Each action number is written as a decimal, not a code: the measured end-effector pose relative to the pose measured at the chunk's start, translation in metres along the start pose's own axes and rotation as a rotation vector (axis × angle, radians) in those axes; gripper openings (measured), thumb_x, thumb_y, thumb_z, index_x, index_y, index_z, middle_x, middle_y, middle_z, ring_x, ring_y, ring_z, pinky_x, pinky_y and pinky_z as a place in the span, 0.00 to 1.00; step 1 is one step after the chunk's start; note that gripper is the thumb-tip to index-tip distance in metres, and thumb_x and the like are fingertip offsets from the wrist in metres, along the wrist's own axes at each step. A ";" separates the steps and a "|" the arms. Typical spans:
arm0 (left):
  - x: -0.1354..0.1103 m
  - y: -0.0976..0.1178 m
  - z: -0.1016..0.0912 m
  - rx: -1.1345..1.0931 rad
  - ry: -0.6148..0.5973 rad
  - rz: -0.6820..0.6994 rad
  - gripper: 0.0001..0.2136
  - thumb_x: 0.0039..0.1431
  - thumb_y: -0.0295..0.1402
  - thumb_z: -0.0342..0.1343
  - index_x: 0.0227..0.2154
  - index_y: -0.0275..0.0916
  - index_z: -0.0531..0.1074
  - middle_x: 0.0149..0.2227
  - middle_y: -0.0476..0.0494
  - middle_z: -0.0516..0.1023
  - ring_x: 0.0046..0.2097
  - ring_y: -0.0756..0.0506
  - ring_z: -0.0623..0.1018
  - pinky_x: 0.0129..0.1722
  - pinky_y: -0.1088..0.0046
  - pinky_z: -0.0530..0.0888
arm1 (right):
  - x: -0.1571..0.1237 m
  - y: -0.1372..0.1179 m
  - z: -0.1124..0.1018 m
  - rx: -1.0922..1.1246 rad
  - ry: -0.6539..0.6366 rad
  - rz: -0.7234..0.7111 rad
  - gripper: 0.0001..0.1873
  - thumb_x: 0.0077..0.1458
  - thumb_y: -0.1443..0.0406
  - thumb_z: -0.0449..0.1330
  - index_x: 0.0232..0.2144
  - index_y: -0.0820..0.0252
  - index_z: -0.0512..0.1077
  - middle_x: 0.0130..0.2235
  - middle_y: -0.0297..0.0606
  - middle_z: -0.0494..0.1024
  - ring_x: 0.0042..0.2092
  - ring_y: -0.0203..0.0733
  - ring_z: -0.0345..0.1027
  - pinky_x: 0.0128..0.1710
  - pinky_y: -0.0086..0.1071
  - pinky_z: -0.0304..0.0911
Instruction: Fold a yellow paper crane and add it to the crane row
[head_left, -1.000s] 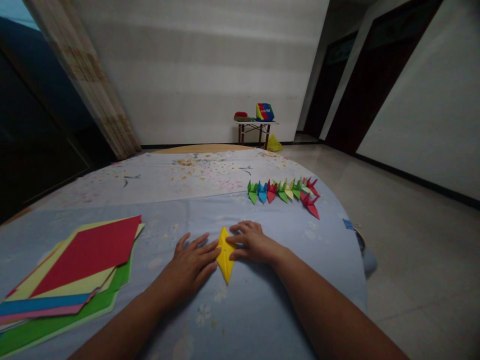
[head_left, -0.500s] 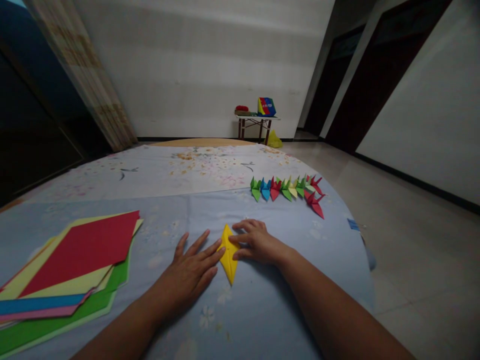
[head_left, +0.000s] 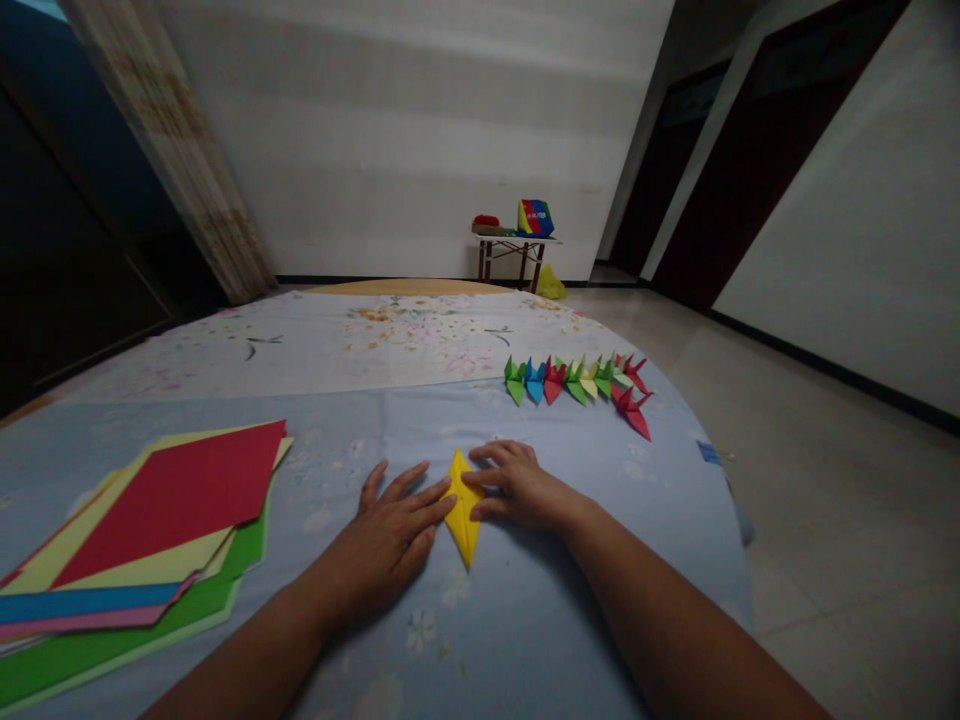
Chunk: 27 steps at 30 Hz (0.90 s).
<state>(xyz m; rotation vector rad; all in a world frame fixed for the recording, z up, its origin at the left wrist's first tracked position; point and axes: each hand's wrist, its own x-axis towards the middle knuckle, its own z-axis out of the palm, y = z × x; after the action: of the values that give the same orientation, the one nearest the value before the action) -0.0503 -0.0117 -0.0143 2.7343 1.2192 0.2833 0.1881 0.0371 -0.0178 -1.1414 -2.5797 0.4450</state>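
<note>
Draped in pale blue cloth [head_left: 555, 640] around a yellow paper diamond [head_left: 463, 520] and in white floral cloth [head_left: 315, 358] beyond it: a round-edged counter [head_left: 405, 286]. Stacked left of the diamond, coloured sheets [head_left: 180, 505]; lined up beyond and right of it, small folded-paper birds [head_left: 553, 382]. Far behind it, a white wall [head_left: 375, 130], with a curtain [head_left: 180, 190] off to the left and dark doors [head_left: 772, 160] to the right. Flat between left hand [head_left: 401, 530] and right hand [head_left: 517, 487]: that same diamond, touched from the left by spread fingertips, from the right by curved, parted ones, clamped by neither. Little altered since half a second earlier, save a slight rightward shift in view.
</note>
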 end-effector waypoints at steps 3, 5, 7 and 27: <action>0.001 -0.002 -0.001 -0.030 0.005 0.007 0.21 0.61 0.31 0.43 0.56 0.55 0.57 0.59 0.52 0.63 0.62 0.39 0.55 0.58 0.42 0.39 | 0.000 0.001 0.001 -0.001 0.003 0.005 0.26 0.46 0.48 0.60 0.48 0.43 0.68 0.56 0.37 0.64 0.57 0.52 0.51 0.54 0.48 0.45; 0.001 -0.003 -0.001 -0.047 0.002 0.003 0.21 0.61 0.31 0.43 0.56 0.54 0.58 0.58 0.52 0.63 0.62 0.39 0.55 0.58 0.43 0.40 | 0.000 0.001 0.001 -0.003 0.000 0.005 0.26 0.45 0.48 0.60 0.48 0.43 0.68 0.56 0.37 0.64 0.57 0.51 0.51 0.54 0.48 0.45; 0.001 -0.002 -0.001 -0.062 0.004 -0.008 0.19 0.61 0.31 0.42 0.55 0.53 0.60 0.58 0.52 0.64 0.61 0.40 0.55 0.58 0.43 0.41 | 0.001 0.001 0.001 -0.004 -0.007 0.004 0.26 0.46 0.48 0.60 0.48 0.43 0.68 0.56 0.37 0.64 0.57 0.51 0.50 0.54 0.48 0.45; 0.025 0.004 0.005 0.052 0.108 -0.203 0.16 0.62 0.37 0.43 0.51 0.48 0.66 0.51 0.42 0.69 0.53 0.40 0.65 0.50 0.53 0.57 | -0.001 -0.001 -0.003 0.049 0.000 -0.005 0.26 0.48 0.47 0.57 0.49 0.44 0.68 0.56 0.38 0.64 0.57 0.52 0.50 0.55 0.48 0.43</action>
<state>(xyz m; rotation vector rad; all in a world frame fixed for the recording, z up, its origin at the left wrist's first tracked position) -0.0293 0.0041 -0.0149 2.6390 1.5400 0.3854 0.1896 0.0361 -0.0144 -1.1176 -2.5566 0.5042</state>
